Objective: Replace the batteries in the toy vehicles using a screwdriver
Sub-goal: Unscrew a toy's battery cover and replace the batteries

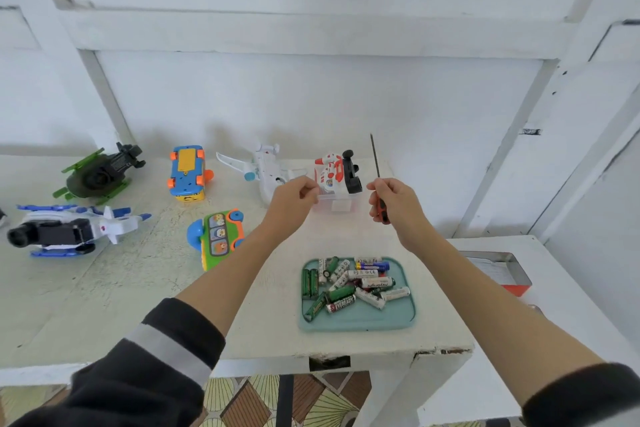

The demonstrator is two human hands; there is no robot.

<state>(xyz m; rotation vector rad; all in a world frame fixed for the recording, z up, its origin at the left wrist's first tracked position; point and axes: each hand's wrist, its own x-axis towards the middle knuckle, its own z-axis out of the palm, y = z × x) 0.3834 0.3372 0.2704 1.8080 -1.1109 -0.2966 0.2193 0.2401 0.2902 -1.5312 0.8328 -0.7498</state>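
— What's on the worktop (104, 295)?
— Toy vehicles at the back, a tray (360, 321) of batteries (349, 284) near me.
— And your hands?
— My left hand (292, 199) pinches a clear little box (337, 203) under the red-and-white toy (330, 173). My right hand (393, 199) grips the screwdriver (377, 180), pointing up.

Relative to the teal tray (401, 319), which is holding green, white and blue batteries (349, 284): beyond it, a red-and-black-handled screwdriver (379, 191) and a white, red and black toy (337, 172) are showing. Left of it, a green-orange bus (218, 236), a blue-orange car (187, 172), a green-black helicopter (100, 173) and a white-blue one (69, 229) are lying on off-white.
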